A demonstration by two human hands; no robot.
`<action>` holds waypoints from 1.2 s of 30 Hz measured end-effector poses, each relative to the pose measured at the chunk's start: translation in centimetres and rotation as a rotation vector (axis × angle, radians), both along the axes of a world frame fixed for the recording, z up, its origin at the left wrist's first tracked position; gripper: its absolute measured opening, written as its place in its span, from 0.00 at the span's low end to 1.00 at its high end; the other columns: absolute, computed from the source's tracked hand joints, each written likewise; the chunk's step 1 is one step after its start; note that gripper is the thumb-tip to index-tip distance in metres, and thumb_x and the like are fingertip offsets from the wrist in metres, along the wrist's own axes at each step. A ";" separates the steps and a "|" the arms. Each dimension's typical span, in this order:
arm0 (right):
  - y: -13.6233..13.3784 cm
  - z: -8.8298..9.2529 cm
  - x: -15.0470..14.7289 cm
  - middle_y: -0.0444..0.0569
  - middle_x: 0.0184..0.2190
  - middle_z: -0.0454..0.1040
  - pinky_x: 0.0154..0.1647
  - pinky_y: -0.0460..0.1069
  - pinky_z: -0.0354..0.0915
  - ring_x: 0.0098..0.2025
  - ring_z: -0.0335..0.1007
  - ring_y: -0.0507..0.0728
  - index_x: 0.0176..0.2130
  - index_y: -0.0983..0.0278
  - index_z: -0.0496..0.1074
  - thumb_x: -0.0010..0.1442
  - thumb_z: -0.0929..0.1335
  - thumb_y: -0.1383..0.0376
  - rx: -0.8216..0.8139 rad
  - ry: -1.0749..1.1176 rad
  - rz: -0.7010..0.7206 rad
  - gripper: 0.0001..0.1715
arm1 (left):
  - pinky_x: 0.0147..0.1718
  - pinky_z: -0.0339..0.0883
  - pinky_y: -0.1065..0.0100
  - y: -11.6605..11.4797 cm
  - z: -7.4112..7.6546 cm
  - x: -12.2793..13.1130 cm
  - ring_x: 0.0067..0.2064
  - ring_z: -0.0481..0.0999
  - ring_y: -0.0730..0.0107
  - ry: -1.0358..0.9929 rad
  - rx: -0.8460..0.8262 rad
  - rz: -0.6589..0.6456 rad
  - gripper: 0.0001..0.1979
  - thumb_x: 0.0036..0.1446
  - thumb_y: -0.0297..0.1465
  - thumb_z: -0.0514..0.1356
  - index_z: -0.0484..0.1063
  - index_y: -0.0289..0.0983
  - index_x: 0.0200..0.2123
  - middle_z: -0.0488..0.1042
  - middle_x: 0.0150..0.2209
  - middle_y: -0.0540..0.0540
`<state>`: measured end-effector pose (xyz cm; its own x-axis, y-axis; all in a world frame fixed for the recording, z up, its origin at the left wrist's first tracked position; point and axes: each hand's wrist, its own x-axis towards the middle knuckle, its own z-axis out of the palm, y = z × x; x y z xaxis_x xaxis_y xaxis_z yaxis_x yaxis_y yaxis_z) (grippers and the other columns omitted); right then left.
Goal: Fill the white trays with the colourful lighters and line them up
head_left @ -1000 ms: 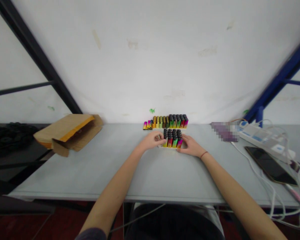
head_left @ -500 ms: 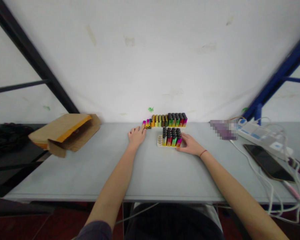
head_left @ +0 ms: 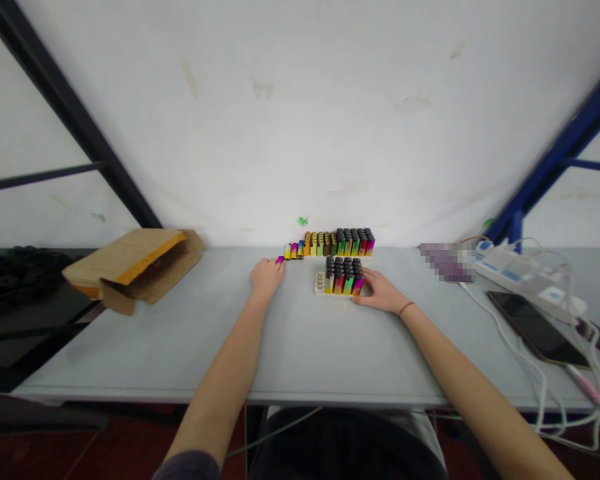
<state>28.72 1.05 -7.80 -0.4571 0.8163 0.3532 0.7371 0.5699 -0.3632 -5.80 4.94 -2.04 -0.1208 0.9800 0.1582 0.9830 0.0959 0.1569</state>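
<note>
My left hand (head_left: 266, 279) is closed on a lighter (head_left: 280, 259) whose purple end shows past the fingertips; the rest of it is hidden. Just right of that hand, several loose lighters (head_left: 294, 251) lie close to the wall. The thumb and fingers of my right hand (head_left: 383, 293) grip the right end of a white tray (head_left: 320, 284). Rows of upright black-topped lighters (head_left: 343, 277) fill most of this tray, while the slots in its left column hold nothing. Behind it stands a block of lighters, yellow-topped ones (head_left: 321, 244) on the left and black-topped ones (head_left: 355, 243) on the right.
An opened brown cardboard box (head_left: 133, 263) lies on the left of the grey table (head_left: 300, 353). Toward the right are a dark phone (head_left: 537, 327), a white power strip (head_left: 525, 273), tangled white cables (head_left: 543, 393) and a blurred-out purple item (head_left: 447, 262). A white wall (head_left: 300, 133) closes off the back.
My left hand has drawn slightly left and toward me, bringing a purple-ended lighter away from the loose ones. My right hand keeps its place at the tray.
</note>
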 end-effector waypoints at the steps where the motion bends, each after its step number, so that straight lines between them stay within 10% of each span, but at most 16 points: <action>1: 0.0 0.0 0.0 0.65 0.66 0.70 0.68 0.68 0.63 0.66 0.67 0.73 0.65 0.67 0.68 0.59 0.72 0.44 -0.006 0.000 0.002 0.45 | 0.52 0.71 0.55 0.0 -0.1 0.0 0.57 0.77 0.46 0.005 -0.005 -0.005 0.24 0.72 0.40 0.48 0.78 0.34 0.53 0.78 0.55 0.30; 13: -0.2 0.3 -0.1 0.64 0.66 0.70 0.68 0.67 0.64 0.66 0.68 0.73 0.67 0.65 0.67 0.59 0.73 0.43 -0.019 -0.007 0.002 0.46 | 0.53 0.72 0.56 1.4 0.5 -1.6 0.54 0.80 0.48 -0.398 0.096 -0.015 0.15 0.63 0.26 0.52 0.72 0.34 0.50 0.79 0.51 0.29; 21: 0.0 0.2 -0.1 0.65 0.65 0.70 0.68 0.68 0.63 0.66 0.67 0.73 0.65 0.67 0.68 0.59 0.73 0.43 -0.012 0.002 0.003 0.46 | 0.21 0.61 0.76 1.1 2.1 0.7 0.18 0.65 0.77 -1.310 0.130 0.064 0.11 0.58 0.29 0.55 0.58 0.43 0.43 0.67 0.27 0.59; 29: -0.2 0.4 -0.2 0.66 0.65 0.71 0.68 0.67 0.63 0.65 0.68 0.73 0.65 0.68 0.69 0.59 0.73 0.45 -0.016 0.000 0.004 0.45 | 0.15 0.46 0.76 -0.6 2.7 2.8 0.14 0.50 0.80 -1.688 -0.020 -0.024 0.21 0.68 0.47 0.47 0.61 0.40 0.28 0.55 0.18 0.59; 36: -0.2 0.4 -0.3 0.63 0.66 0.70 0.68 0.68 0.64 0.67 0.67 0.74 0.67 0.64 0.67 0.59 0.73 0.45 -0.015 0.002 -0.001 0.46 | 0.19 0.57 0.75 -1.1 2.3 3.9 0.16 0.57 0.78 -1.756 0.021 -0.103 0.29 0.65 0.62 0.48 0.59 0.42 0.31 0.55 0.18 0.60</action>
